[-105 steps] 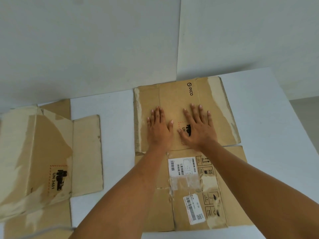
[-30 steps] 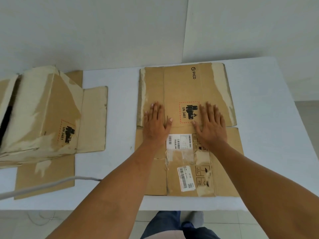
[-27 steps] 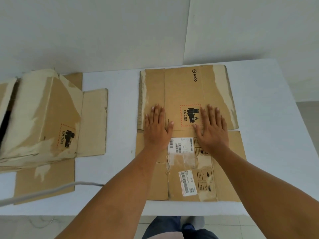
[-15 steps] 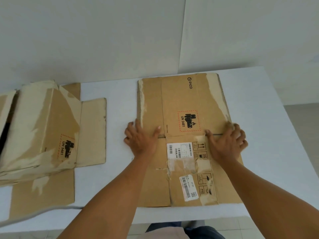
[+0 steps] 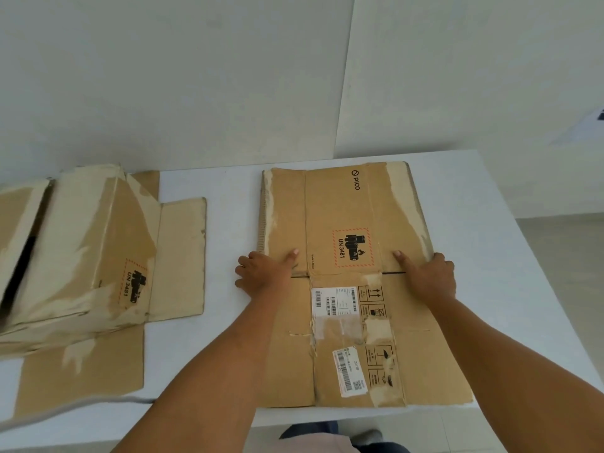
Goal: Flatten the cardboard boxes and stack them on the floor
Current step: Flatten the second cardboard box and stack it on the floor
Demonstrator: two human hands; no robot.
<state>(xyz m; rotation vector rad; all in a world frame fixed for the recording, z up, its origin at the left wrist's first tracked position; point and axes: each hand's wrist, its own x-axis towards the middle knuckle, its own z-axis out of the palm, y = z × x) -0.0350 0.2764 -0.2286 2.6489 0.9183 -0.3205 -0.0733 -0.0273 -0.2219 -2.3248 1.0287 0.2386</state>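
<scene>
A flattened brown cardboard box [image 5: 340, 207] with a PICO logo, a UN 3481 mark and white shipping labels lies on the white table [image 5: 496, 256], in front of me. My left hand [image 5: 263, 273] grips its left edge at the middle fold, thumb on top and fingers curled at the side. My right hand [image 5: 428, 276] grips the right edge at the same fold, thumb lying on the cardboard. A second cardboard box [image 5: 81, 250] stands partly collapsed at the left of the table, its flaps spread out flat around it.
White walls rise right behind the table. The table's front edge is just below the flattened box, with my legs [image 5: 327, 436] and the floor beneath. A grey cable [image 5: 65, 410] crosses the front left corner. Tiled floor [image 5: 575, 256] shows to the right.
Both hands lay flat on the middle of the flattened box one second ago. They have slid apart to its left and right edges and now grip them. The box has not moved.
</scene>
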